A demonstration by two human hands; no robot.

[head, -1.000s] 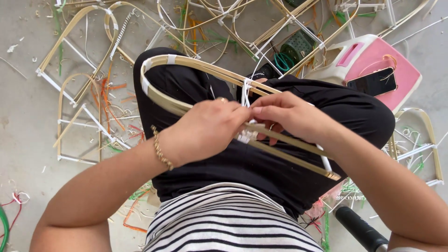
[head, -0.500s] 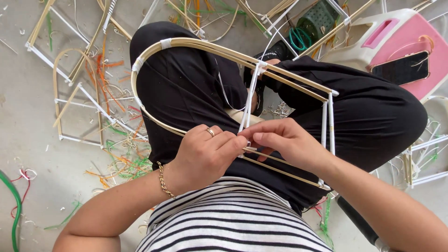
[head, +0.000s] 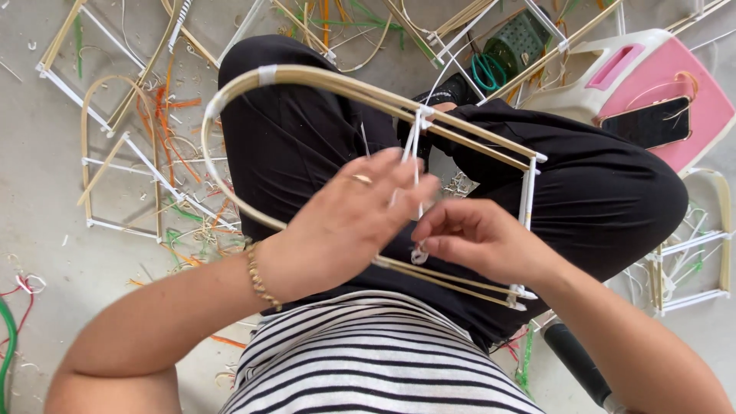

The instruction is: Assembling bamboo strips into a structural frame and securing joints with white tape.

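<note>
The arched frame of pale bamboo strips (head: 307,77) lay across our lap; it looked light, springy and fragile. Our left hand (head: 349,218) was spread, our right hand (head: 468,238) pinching the white binding strip (head: 418,253).

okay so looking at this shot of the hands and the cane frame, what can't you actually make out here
Head view only:
- The knot in the white strip: hidden under the right hand fingertips.
- The near rail of the cane frame: partly covered by the left hand.
- Left hand fingertips: motion-blurred, so their grip is unclear.
- The dark handle: cut off by the bottom edge.
- The green object: too small to identify.
</note>
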